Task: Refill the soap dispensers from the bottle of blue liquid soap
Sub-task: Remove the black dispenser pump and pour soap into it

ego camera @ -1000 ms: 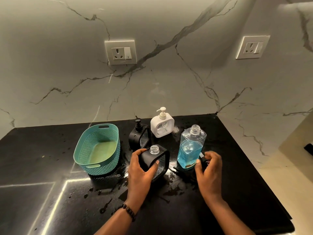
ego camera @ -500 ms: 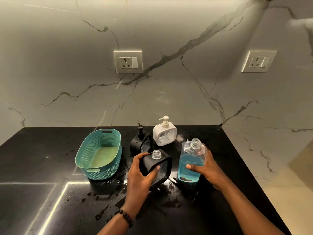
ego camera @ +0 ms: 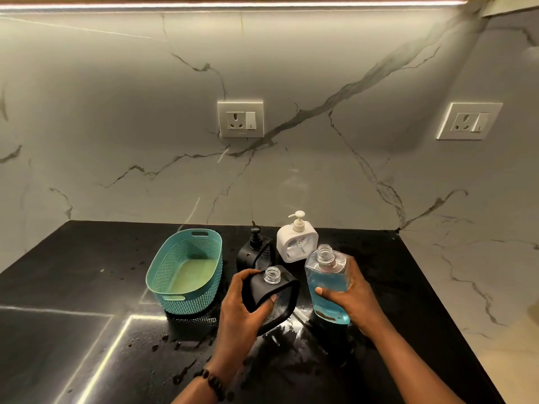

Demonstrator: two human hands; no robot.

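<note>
My left hand [ego camera: 239, 310] grips a black square soap dispenser [ego camera: 269, 297] whose pump is off, its clear threaded neck open at the top. My right hand [ego camera: 350, 298] holds the clear bottle of blue liquid soap [ego camera: 328, 279], uncapped, lifted just off the counter and tilted slightly left toward the open dispenser. Behind them stand a second black dispenser [ego camera: 256, 252] with its pump on and a white dispenser [ego camera: 297, 243] with a white pump.
A teal perforated basket [ego camera: 163, 275] sits to the left on the black counter [ego camera: 87, 287], which is wet with drops and puddles around my hands. Marble walls with two sockets close the back and right. The counter's right edge runs near my right arm.
My right hand went from the counter beside the bottle to gripping the bottle, then lifted and tilted it a little. My left hand kept hold of the open black dispenser.
</note>
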